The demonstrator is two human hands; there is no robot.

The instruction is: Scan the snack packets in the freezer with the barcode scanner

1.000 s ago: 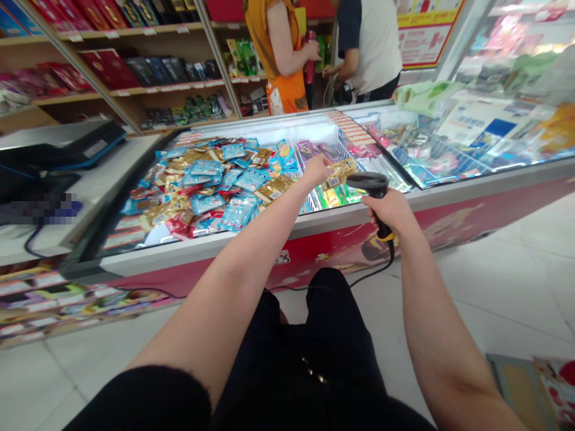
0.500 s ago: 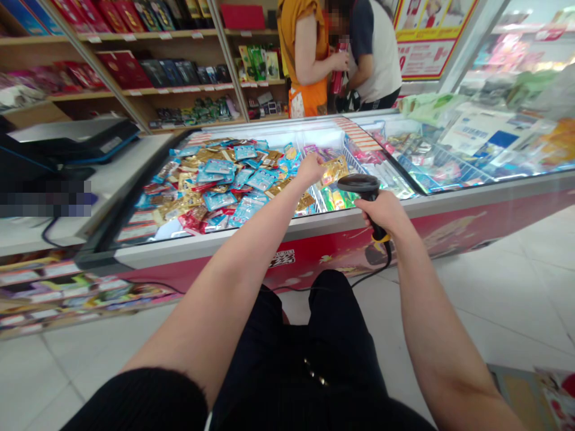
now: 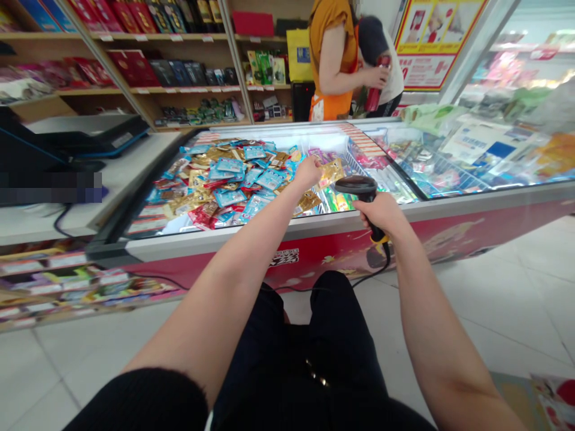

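Observation:
My left hand (image 3: 309, 171) is closed on the edge of a gold snack packet (image 3: 331, 173), held up over the chest freezer (image 3: 215, 246). In my right hand (image 3: 380, 211) is a black handheld barcode scanner (image 3: 357, 185), gripped by its handle with its head toward the packet. The scanner and the packet are close together; whether they touch I cannot tell. Beneath and left of my left hand lies a heap of blue, gold and red packets (image 3: 231, 167). From the scanner's yellow-collared base a black cable (image 3: 377, 273) runs down and left along the freezer front.
Left of the freezer stands a counter (image 3: 148, 157) with dark equipment. Behind, a person in an orange top (image 3: 332, 54) and another person bent over stand by stocked shelves (image 3: 179, 90). A wire basket (image 3: 354, 167) divides the freezer; bags (image 3: 485, 140) lie on its right end.
The view has shifted slightly, so the background sits farther right. The person in orange and the bent person have changed posture. My hands keep hold of the packet and the scanner.

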